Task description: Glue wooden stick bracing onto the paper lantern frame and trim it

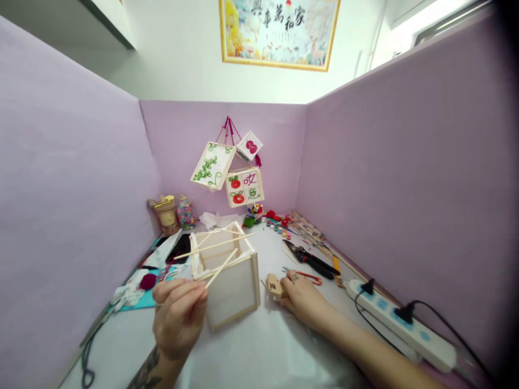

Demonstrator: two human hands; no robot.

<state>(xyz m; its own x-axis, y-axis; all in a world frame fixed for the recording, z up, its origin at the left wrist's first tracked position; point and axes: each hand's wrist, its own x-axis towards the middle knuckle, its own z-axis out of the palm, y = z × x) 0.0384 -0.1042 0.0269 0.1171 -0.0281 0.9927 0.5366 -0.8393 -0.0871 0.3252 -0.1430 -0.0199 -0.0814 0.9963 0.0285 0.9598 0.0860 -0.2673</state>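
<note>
Lilac panels [385, 189] frame my view; my left hand [178, 316] pinches a stick [223, 266], long axis slanting forward-right; my right hand [305, 300] grips a tan block [274, 287].

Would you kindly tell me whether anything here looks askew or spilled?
A thin stick runs across the open top of the box frame, its ends overhanging both sides, so it looks untrimmed. The hanging box with the green leafy design tilts noticeably. No spill shows.
</note>
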